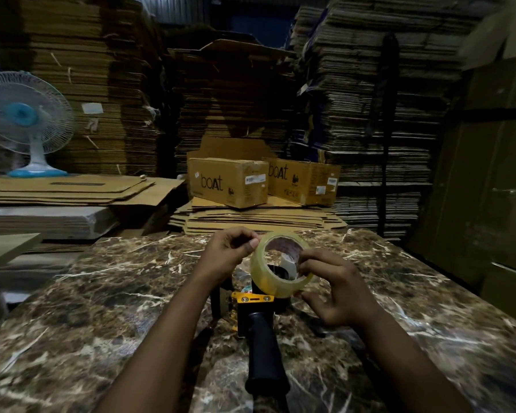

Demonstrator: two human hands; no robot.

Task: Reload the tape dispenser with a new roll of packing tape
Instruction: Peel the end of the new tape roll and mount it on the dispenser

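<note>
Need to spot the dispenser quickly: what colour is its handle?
Black, with a yellow bracket above it, on the tape dispenser's handle; clearest in the head view.

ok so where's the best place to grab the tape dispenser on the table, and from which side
Grip the tape dispenser by its black handle, coming from the near side. The handle points toward the person, thick and bare, while the tape roll and both hands crowd the far end.

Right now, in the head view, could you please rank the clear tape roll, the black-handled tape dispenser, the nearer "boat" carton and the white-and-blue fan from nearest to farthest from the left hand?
1. Clear tape roll: pinched by the left hand.
2. Black-handled tape dispenser: just below, on the marble table.
3. Nearer "boat" carton: beyond the table.
4. White-and-blue fan: far left, atop flat cardboard.
</note>
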